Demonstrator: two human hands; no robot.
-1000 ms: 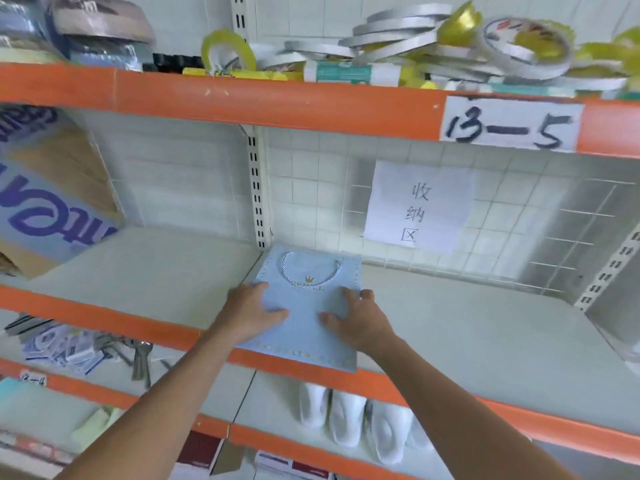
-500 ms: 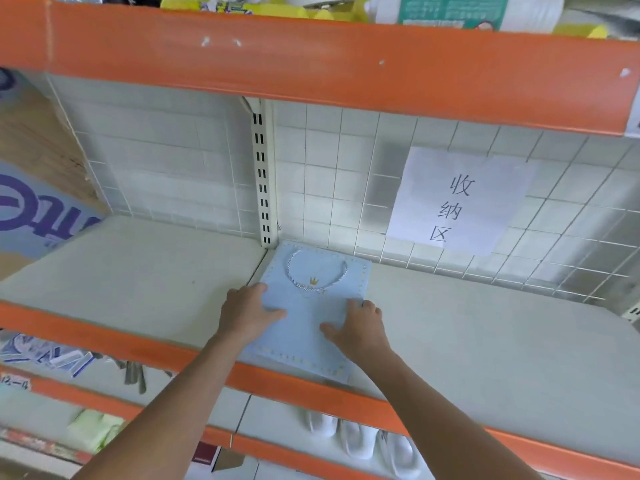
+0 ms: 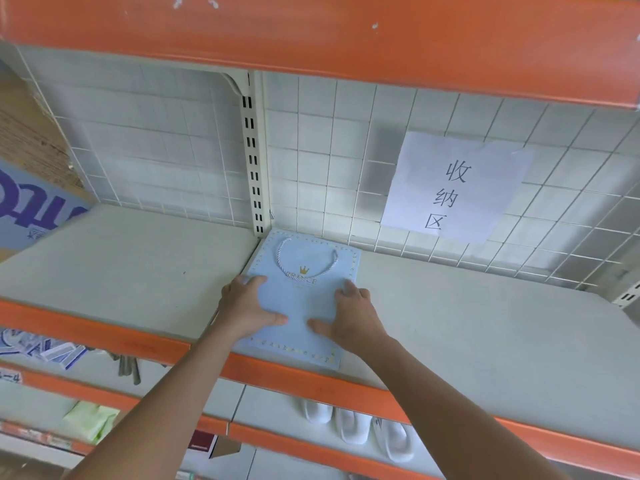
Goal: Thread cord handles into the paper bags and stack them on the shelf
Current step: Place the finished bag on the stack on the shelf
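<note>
A light blue paper bag (image 3: 302, 303) lies flat on the white shelf board (image 3: 485, 323), its top near the back wire grid. A white cord handle (image 3: 306, 268) loops across its upper part above a small gold crown print. My left hand (image 3: 247, 306) rests palm down on the bag's left side. My right hand (image 3: 353, 318) presses flat on its right side. Both hands have fingers spread and grip nothing. The bag's front edge reaches the orange shelf lip (image 3: 104, 336).
A paper sign (image 3: 453, 188) hangs on the back grid at the right. A cardboard box (image 3: 31, 188) leans at the far left of the shelf. An orange upper shelf (image 3: 311, 36) overhangs close above. White slippers (image 3: 356, 424) sit on the lower shelf.
The bag has slid farther back on the shelf under both hands. The camera has moved closer and lower, so the upper shelf's contents have left the view.
</note>
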